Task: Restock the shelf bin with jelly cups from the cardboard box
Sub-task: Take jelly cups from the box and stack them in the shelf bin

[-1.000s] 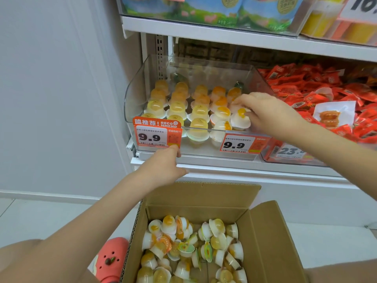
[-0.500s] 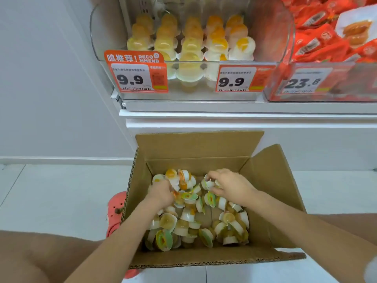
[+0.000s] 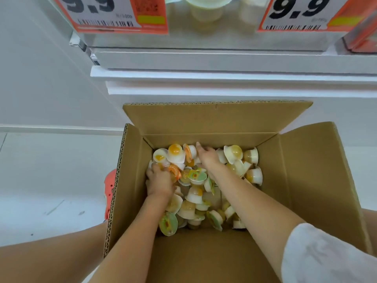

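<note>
An open cardboard box (image 3: 302, 180) stands on the floor below the shelf, its bottom heaped with jelly cups (image 3: 195, 196), white with yellow or orange centres, some with green lids. Both my hands are down in the pile. My left hand (image 3: 160, 181) is by the box's left wall, fingers curled around jelly cups beside an orange-lidded cup (image 3: 174, 171). My right hand (image 3: 207, 156) lies on the cups at the back middle, fingertips dipping among them; what they hold is hidden. Only the clear shelf bin's (image 3: 214, 38) lower front edge shows at the top.
Two orange 9.9 price tags (image 3: 114, 15) hang on the bin front. A white shelf ledge (image 3: 224, 76) juts out just above the box's back flap. A coral clog (image 3: 109, 193) sits left of the box on the white floor. A red snack bin (image 3: 363, 35) is top right.
Both hands came down from the shelf bin into the box. The camera dropped closer to the box. My right hand shifted left toward the back middle of the pile.
</note>
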Action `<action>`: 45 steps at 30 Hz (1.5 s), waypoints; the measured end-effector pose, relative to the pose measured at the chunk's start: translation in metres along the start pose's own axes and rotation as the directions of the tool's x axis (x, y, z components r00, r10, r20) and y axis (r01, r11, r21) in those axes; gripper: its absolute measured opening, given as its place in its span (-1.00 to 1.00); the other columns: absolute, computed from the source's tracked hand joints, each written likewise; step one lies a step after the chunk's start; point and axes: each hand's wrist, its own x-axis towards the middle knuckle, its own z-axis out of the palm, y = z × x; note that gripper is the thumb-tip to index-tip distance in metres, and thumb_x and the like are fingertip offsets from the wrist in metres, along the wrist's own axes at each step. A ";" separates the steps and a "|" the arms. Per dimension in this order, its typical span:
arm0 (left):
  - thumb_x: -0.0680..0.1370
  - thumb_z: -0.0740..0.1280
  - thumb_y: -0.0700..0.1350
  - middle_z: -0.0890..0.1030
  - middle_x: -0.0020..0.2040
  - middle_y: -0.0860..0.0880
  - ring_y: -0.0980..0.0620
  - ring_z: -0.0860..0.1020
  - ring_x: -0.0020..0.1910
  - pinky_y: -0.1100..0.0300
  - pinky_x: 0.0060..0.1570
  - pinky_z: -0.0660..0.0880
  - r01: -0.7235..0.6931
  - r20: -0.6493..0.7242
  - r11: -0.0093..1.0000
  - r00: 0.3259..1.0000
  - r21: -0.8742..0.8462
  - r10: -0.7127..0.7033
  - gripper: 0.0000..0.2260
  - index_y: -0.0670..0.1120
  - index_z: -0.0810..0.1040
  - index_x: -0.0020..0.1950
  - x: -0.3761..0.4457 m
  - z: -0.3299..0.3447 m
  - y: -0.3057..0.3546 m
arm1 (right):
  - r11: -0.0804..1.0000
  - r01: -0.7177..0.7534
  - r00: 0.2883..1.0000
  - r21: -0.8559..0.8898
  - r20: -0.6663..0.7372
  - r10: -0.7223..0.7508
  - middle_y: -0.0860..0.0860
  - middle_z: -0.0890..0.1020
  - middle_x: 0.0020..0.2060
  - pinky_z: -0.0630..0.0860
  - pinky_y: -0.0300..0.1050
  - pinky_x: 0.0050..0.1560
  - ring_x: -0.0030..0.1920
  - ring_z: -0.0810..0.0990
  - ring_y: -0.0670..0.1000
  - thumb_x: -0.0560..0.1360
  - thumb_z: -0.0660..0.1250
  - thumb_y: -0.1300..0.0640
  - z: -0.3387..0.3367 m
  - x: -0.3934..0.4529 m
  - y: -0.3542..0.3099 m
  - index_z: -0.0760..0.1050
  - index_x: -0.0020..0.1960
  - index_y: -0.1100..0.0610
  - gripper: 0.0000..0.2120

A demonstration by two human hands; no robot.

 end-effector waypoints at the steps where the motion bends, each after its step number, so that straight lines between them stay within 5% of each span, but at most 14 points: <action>1: 0.52 0.37 0.00 0.06 0.44 -0.22 -0.21 0.13 0.39 -0.03 0.31 0.32 0.002 -0.006 1.000 1.000 -0.018 -0.002 -0.47 -0.18 0.31 0.40 0.001 0.002 0.000 | 0.998 0.006 1.000 -0.065 0.008 -0.006 0.15 0.52 0.25 0.48 0.09 0.24 0.21 0.51 0.20 0.55 0.19 -0.19 0.004 0.004 -0.001 0.46 0.31 0.17 -0.48; 6: 0.48 0.42 -0.06 0.23 0.37 -0.20 -0.19 0.24 0.34 0.03 0.30 0.33 -0.038 -0.089 0.988 0.996 -0.152 0.025 -0.50 -0.14 0.37 0.37 -0.002 0.006 -0.009 | 0.981 0.044 0.999 -0.190 -0.023 -0.049 0.14 0.59 0.17 0.44 0.07 0.24 0.19 0.50 0.21 0.55 0.20 -0.19 0.006 0.001 -0.008 0.55 0.20 0.14 -0.54; 9: 0.42 0.48 -0.05 0.50 0.21 -0.11 -0.13 0.45 0.22 0.10 0.11 0.44 -0.075 -0.134 0.900 0.991 -0.429 0.019 -0.52 -0.10 0.47 0.29 -0.009 0.004 -0.016 | 0.992 0.059 0.997 -0.110 -0.036 -0.063 0.12 0.58 0.14 0.46 0.03 0.20 0.16 0.52 0.17 0.52 0.27 -0.17 0.010 -0.007 -0.004 0.49 0.16 0.11 -0.61; 11: 0.44 0.47 -0.06 0.58 0.13 -0.09 -0.07 0.55 0.10 0.15 -0.01 0.50 0.021 -0.035 0.613 0.996 -0.790 -0.079 -0.59 -0.13 0.51 0.24 -0.015 -0.004 -0.014 | 0.999 0.030 0.999 0.037 -0.021 -0.029 0.09 0.53 0.08 0.46 -0.04 0.14 0.08 0.52 0.13 0.51 0.33 -0.09 0.020 -0.013 -0.003 0.37 0.08 0.10 -0.69; 12: 0.49 0.42 -0.07 0.60 0.11 -0.11 -0.04 0.57 0.03 0.16 -0.07 0.52 0.135 0.110 0.315 0.989 -0.940 -0.097 -0.67 -0.15 0.52 0.20 -0.020 -0.012 -0.012 | 0.997 0.022 1.000 0.080 -0.014 -0.021 0.07 0.51 0.05 0.44 -0.06 0.12 0.04 0.49 0.10 0.51 0.34 -0.04 0.025 -0.016 -0.004 0.31 0.04 0.10 -0.71; 14: 0.57 0.29 -0.07 0.59 0.01 -0.17 -0.05 0.56 -0.08 0.16 -0.23 0.57 0.412 0.413 -0.275 0.909 -0.869 0.054 -0.79 -0.17 0.52 0.11 -0.031 -0.029 -0.011 | 0.983 0.009 1.000 0.184 -0.031 -0.004 0.09 0.50 0.03 0.46 -0.01 0.15 0.02 0.47 0.11 0.51 0.36 0.02 0.029 -0.023 -0.007 0.29 0.01 0.11 -0.72; 15: 0.60 0.24 -0.05 0.57 0.00 -0.19 -0.09 0.54 -0.09 0.17 -0.28 0.59 0.480 0.468 -0.438 0.872 -0.760 0.144 -0.77 -0.17 0.50 0.12 -0.033 -0.033 -0.014 | 0.963 -0.022 0.999 0.267 -0.021 0.028 0.12 0.52 0.05 0.49 0.04 0.17 0.04 0.50 0.13 0.51 0.37 0.01 0.027 -0.026 -0.010 0.32 0.02 0.11 -0.72; 18: 0.62 0.18 -0.02 0.56 0.02 -0.22 -0.13 0.53 -0.05 0.00 -0.28 0.60 0.506 0.457 -0.558 0.857 -0.657 0.239 -0.73 -0.19 0.47 0.16 -0.037 -0.047 -0.021 | 0.870 -0.107 0.993 0.481 0.090 0.072 0.13 0.54 -0.06 0.58 -0.06 -0.13 -0.06 0.56 0.11 0.54 0.32 -0.03 0.004 -0.050 -0.025 0.40 0.02 0.14 -0.75; 21: 0.61 0.21 -0.03 0.56 -0.02 -0.23 -0.14 0.53 -0.07 -0.01 -0.27 0.59 0.495 0.424 -0.505 0.869 -0.707 0.257 -0.75 -0.22 0.49 0.06 -0.049 -0.066 -0.013 | 0.903 -0.111 0.970 0.416 0.244 0.007 0.09 0.52 -0.15 0.51 -0.19 -0.28 -0.23 0.51 0.02 0.56 0.28 -0.06 -0.033 -0.083 -0.035 0.45 0.03 0.12 -0.77; 25: 0.58 0.27 -0.01 0.54 -0.03 -0.23 -0.14 0.53 -0.07 0.05 -0.18 0.60 0.486 0.446 -0.242 0.872 -0.840 0.202 -0.76 -0.18 0.48 0.09 -0.063 -0.075 -0.004 | 0.929 -0.097 0.947 0.358 0.322 -0.025 0.08 0.54 -0.09 0.51 -0.17 -0.20 -0.15 0.54 0.02 0.54 0.31 -0.04 -0.080 -0.121 -0.036 0.46 0.05 0.09 -0.78; 29: 0.60 0.24 0.02 0.52 0.04 -0.19 -0.13 0.50 0.08 0.04 0.12 0.47 0.460 0.478 0.211 0.877 -0.863 0.043 -0.67 -0.15 0.43 0.27 -0.073 -0.055 0.006 | 0.900 -0.134 0.945 0.416 0.326 -0.010 0.13 0.52 -0.04 0.50 -0.17 -0.23 -0.13 0.53 0.06 0.56 0.30 0.00 -0.113 -0.140 -0.028 0.45 0.09 0.13 -0.78; 33: 0.59 0.22 -0.15 0.54 0.18 -0.20 -0.15 0.51 0.07 0.13 -0.02 0.43 0.063 0.000 0.719 0.996 -0.692 -0.087 -0.72 -0.20 0.45 0.28 -0.061 -0.042 0.009 | 0.861 -0.181 0.954 0.475 0.299 0.035 0.16 0.51 0.02 0.50 -0.15 -0.18 -0.09 0.52 0.08 0.56 0.29 0.00 -0.125 -0.135 -0.020 0.43 0.17 0.17 -0.71; 37: 0.52 0.31 -0.15 0.56 0.13 -0.20 -0.19 0.53 0.08 0.08 -0.01 0.49 -0.134 -0.258 0.840 0.966 -0.526 -0.007 -0.74 -0.21 0.50 0.18 -0.024 -0.043 0.018 | 0.805 -0.248 0.949 0.539 0.303 0.090 0.16 0.54 -0.08 0.48 -0.13 -0.16 -0.11 0.53 0.09 0.58 0.26 0.04 -0.121 -0.120 -0.015 0.47 0.04 0.14 -0.83; 45: 0.44 0.45 -0.02 0.49 0.18 -0.25 -0.24 0.41 0.24 0.02 0.07 0.42 -0.017 -0.212 0.866 0.972 -0.499 -0.103 -0.51 -0.26 0.35 0.21 0.027 -0.023 0.039 | 0.755 -0.359 0.926 0.549 0.311 0.214 0.15 0.55 -0.05 0.48 -0.13 -0.22 -0.08 0.53 0.08 0.58 0.25 0.05 -0.109 -0.075 0.002 0.45 0.08 0.14 -0.83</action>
